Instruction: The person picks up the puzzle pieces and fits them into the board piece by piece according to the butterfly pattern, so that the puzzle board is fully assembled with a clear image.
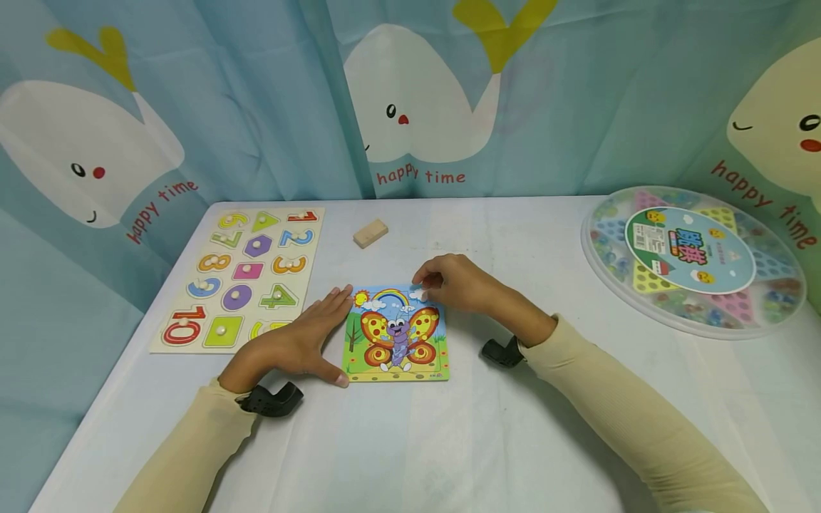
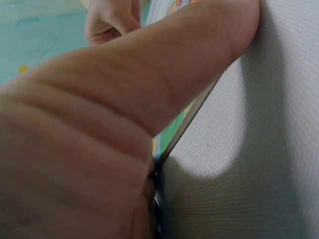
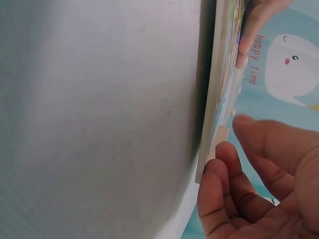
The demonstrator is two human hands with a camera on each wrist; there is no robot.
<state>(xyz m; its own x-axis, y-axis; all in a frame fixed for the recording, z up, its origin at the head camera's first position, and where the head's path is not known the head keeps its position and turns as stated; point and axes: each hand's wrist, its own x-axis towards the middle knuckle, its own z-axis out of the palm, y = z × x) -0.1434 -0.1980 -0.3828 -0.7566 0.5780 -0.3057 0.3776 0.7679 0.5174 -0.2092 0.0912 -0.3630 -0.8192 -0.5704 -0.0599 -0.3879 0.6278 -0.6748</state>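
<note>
A square butterfly puzzle board [image 1: 399, 335] lies flat on the table, its picture whole from edge to edge. Along its left side rests my left hand [image 1: 298, 347], fingers stretched to the top-left corner and thumb at the bottom-left corner. My right hand [image 1: 460, 283] is at the board's top-right corner, fingers loosely bent. From the right wrist view, a gap separates thumb [image 3: 271, 142] and fingers [image 3: 214, 191], with nothing between them; the fingertips are at the board's edge [image 3: 212, 114]. The left thumb [image 2: 164, 69] covers most of the board in the left wrist view.
A number-and-shape peg board [image 1: 214, 331] lies at the left, close to my left hand. Behind the puzzle sits a small wooden block [image 1: 370, 234]. A round lidded case of marbles [image 1: 693, 260] stands at the back right. A blue curtain [image 1: 276, 107] hangs behind the table.
</note>
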